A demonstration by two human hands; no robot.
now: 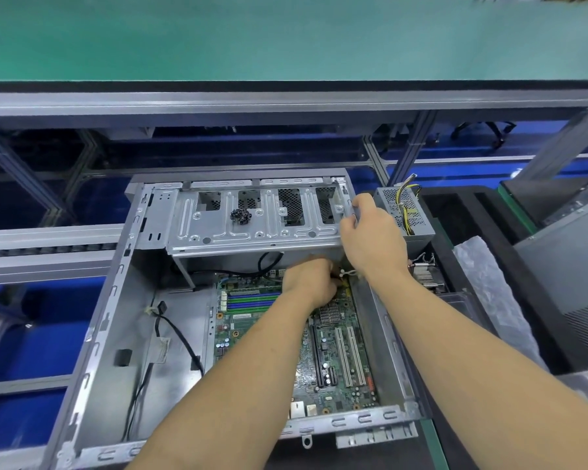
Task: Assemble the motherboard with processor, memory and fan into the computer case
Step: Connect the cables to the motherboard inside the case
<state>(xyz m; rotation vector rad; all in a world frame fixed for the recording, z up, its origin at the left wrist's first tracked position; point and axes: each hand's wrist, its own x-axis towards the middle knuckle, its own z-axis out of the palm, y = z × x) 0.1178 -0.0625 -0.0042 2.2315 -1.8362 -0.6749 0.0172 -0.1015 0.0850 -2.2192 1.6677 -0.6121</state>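
An open grey computer case (92,334) lies in front of me with a green motherboard (336,364) on its floor. Blue and green memory slots (248,300) show at the board's far left. A metal drive cage (252,215) spans the far end of the case. My left hand (309,281) reaches to the board's far edge under the cage, fingers curled around something small and hidden. My right hand (370,232) grips the right end of the drive cage. No fan is visible on the board.
A small cluster of dark screws (240,216) lies on the cage. A grey power supply (404,212) with yellow wires stands right of the case. Black cables (180,337) run across the case floor. A heatsink (425,273) and bubble wrap (489,293) lie at right.
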